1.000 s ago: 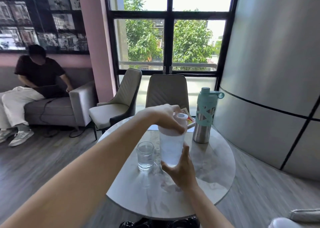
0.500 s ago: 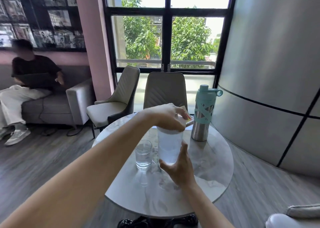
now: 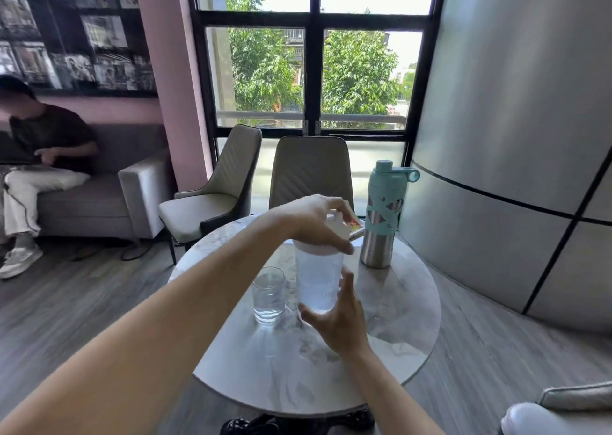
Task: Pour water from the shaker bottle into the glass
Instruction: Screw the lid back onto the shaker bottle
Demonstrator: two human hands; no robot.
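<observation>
- Far left, a person in a dark top sits on a grey sofa, well away from the action.
- Two beige chairs stand behind the round marble counter, under the window.
- On the counter, the glass stands upright with water in it, just left of the shaker bottle and close beside it.
- The left hand comes in across the frame and sits on top of the shaker bottle, its grip curled around the white lid.
- The bottle is upright at the counter's middle, translucent, water showing in its lower part.
- The right hand is at the bottle's base, grip half open: thumb against the near lower wall, fingers spread up the right side. Whether it truly clamps, I cannot tell.
- Behind the lid, a small colourful packet peeks out.
- Further right, a steel bottle with a teal cap and sleeve stands upright, apart from the shaker.
</observation>
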